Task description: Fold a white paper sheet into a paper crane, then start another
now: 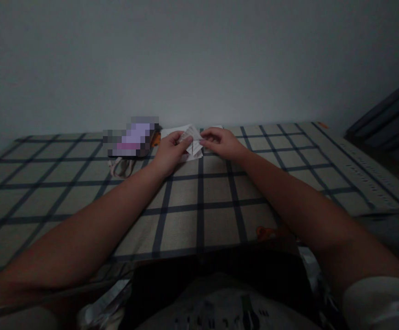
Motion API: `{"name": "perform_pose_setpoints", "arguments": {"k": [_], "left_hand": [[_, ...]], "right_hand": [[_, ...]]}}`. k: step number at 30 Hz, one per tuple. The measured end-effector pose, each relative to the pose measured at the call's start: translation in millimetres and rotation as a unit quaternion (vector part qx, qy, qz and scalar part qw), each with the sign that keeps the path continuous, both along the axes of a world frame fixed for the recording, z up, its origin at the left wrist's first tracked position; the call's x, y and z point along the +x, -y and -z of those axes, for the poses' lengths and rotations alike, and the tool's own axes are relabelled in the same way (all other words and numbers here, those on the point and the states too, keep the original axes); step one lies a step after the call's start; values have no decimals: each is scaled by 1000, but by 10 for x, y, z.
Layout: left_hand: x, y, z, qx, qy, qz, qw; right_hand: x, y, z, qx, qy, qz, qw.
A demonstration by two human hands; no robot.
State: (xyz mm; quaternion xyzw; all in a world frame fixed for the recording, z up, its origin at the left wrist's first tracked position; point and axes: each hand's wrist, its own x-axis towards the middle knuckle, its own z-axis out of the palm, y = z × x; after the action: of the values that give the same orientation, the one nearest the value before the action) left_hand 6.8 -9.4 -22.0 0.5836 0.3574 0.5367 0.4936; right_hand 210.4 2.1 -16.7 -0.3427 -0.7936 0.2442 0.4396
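Note:
A folded piece of white paper [195, 145] is held just above the far half of the table, in the middle of the view. My left hand [172, 149] grips its left side, the thumb lying on top. At the right edge of the paper, my right hand [222, 141] pinches a corner between thumb and fingertips. Creases and pointed flaps show on the folded paper. More white paper [177, 130] lies flat behind the hands, partly covered by them.
A checked tablecloth [216, 188] covers the table, which meets a grey wall [199, 59]. Left of my hands stands a phone-like object [134, 137], blurred by pixels, with a pale looped strap [122, 167] before it. Dark folded fabric [388, 119] is at the far right.

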Motion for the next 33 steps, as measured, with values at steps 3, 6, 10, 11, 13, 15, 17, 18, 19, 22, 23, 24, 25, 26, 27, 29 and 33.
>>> {"name": "perform_pose_setpoints", "arguments": {"k": [3,6,10,11,13,15,17,18,19,22,23,24,25,26,27,29,33], "left_hand": [[2,-15,7,-11,8,7,1000],[0,2,-15,-19,-26,-4,999],[2,21,-30,-2,-66,-23,998],[4,24,-28,5,-75,-21,997],[11,37,-23,21,-98,-11,995],[18,54,-19,36,-136,-8,990],[21,67,-15,52,-178,-14,983],[20,68,-11,58,-194,-16,979],[17,64,-6,64,-205,-14,977],[5,35,15,84,-208,0,974],[1,26,19,89,-207,4,974],[-3,19,21,91,-208,6,974],[-6,17,19,92,-212,7,973],[-9,18,13,91,-218,6,972],[-13,23,4,90,-227,4,970],[-21,39,-15,87,-243,-6,966],[-43,56,-23,54,-244,-38,968]], "right_hand": [[25,-9,-13,-31,-26,-13,999],[50,5,-34,-18,-1,-5,1000],[32,39,-35,33,48,17,998],[18,45,-32,52,62,18,997],[-12,53,-28,93,95,22,991],[-40,61,-34,117,128,35,984],[-59,74,-54,113,150,59,980],[-64,84,-68,104,156,73,980],[-67,97,-83,92,162,86,979],[-69,140,-126,62,177,112,976],[-70,153,-136,57,180,116,975],[-72,164,-143,53,181,119,975],[-74,173,-146,50,181,122,974],[-77,180,-147,49,180,126,974],[-79,184,-146,49,176,129,975],[-81,188,-139,47,165,130,977],[-82,183,-112,31,120,100,987]]}}
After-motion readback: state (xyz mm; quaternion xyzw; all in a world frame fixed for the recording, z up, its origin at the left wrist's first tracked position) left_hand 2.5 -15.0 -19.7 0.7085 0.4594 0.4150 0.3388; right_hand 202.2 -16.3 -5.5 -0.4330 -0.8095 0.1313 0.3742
